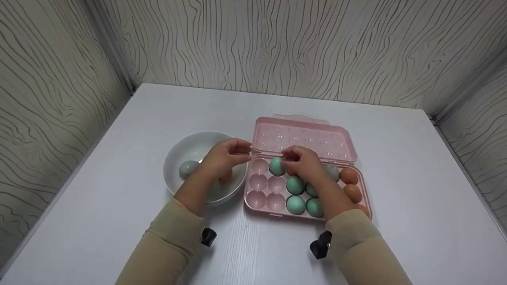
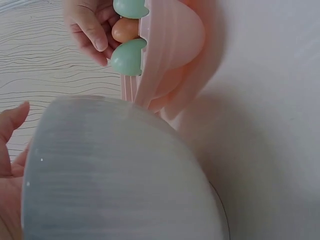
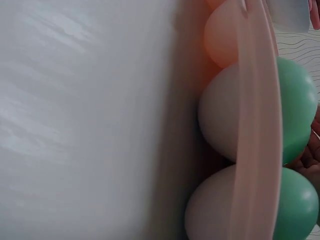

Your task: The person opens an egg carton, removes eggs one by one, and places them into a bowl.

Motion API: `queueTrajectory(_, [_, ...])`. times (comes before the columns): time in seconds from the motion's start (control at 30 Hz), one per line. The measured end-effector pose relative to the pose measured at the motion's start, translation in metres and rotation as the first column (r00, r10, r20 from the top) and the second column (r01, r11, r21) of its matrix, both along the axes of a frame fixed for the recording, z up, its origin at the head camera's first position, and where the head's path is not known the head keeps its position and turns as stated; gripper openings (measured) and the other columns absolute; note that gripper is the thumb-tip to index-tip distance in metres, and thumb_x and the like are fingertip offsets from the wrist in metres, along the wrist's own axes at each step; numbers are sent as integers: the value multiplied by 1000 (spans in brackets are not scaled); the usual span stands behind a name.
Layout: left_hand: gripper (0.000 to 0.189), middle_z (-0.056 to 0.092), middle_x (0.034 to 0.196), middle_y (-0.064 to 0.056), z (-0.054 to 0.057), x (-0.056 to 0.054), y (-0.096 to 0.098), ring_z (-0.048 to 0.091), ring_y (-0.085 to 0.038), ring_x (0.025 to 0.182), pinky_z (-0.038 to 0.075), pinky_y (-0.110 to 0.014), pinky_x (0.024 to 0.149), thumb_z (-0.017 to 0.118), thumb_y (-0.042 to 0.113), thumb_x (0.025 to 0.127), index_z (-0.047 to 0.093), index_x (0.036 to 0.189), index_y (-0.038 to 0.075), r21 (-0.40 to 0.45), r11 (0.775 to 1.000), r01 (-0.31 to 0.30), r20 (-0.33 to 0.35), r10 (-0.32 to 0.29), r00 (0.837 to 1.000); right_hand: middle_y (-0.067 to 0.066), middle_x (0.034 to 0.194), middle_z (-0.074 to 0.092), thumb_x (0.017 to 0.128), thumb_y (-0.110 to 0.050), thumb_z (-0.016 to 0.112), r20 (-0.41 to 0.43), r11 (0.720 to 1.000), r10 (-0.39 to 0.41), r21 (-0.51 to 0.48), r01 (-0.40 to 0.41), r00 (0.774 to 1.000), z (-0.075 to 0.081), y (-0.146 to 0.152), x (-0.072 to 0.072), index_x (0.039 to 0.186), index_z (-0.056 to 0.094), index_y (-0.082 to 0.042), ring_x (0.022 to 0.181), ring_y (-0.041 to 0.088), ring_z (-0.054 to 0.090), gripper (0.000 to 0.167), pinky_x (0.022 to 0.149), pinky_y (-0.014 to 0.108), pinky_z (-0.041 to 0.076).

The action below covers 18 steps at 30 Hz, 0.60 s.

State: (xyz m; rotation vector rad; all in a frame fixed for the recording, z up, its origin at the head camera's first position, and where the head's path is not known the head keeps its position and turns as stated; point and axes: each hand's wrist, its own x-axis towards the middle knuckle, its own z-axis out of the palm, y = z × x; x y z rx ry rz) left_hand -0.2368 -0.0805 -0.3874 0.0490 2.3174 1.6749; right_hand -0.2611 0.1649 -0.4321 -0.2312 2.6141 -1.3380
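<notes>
My left hand [image 1: 227, 155] is over the right side of a white bowl [image 1: 171, 156], fingers loosely bent with nothing between them. Inside the bowl lie a pale blue-grey egg [image 1: 188, 169] and a brown egg [image 1: 226, 177], partly hidden by the arm. My right hand [image 1: 304, 163] hovers at the back row of a pink egg carton [image 1: 258, 182], its fingertips right beside a green egg [image 1: 277, 166] seated in a cup. In the left wrist view, that hand's thumb and fingers are apart, close to a brown egg [image 2: 126, 30].
The carton's lid [image 1: 305, 138] lies folded back behind it. Several green eggs [image 1: 296, 205] and brown eggs [image 1: 349, 175] fill its middle and right cups; several left cups [image 1: 276, 202] hold none. Bowl and carton stand side by side on a white table [image 1: 416, 190], with patterned walls [image 1: 253, 47] around.
</notes>
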Motion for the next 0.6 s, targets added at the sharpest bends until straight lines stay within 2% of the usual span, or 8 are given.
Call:
queueTrajectory(0.13, [33, 63, 105, 5, -1, 1, 0, 57, -12, 103, 42, -35, 97, 70, 17, 80, 61, 112, 23, -7, 1000, 1, 0, -1, 1000, 5, 101, 60, 82, -19, 68, -49, 999, 31, 31, -29, 998, -4, -3, 0, 115, 62, -11, 86, 19, 54, 35, 75, 30, 47])
queueTrajectory(0.37, [33, 63, 107, 2, -2, -1, 1, 57, -12, 102, 42, -36, 97, 71, 19, 79, 62, 110, 24, -1, 1000, -5, 15, 5, 1000, 4, 100, 59, 78, -18, 73, -143, 991, 92, 109, -76, 986, -10, -7, 0, 110, 65, -12, 90, 19, 53, 34, 80, 33, 45])
queueTrajectory(0.6, [33, 63, 109, -1, -3, -1, 0, 58, -13, 102, 42, -36, 96, 70, 15, 81, 61, 112, 21, 11, 1000, 4, 8, -4, 1000, 5, 100, 57, 77, -14, 72, -150, 989, 122, 99, -108, 981, -13, -9, 1, 110, 61, -10, 91, 20, 52, 35, 80, 35, 44])
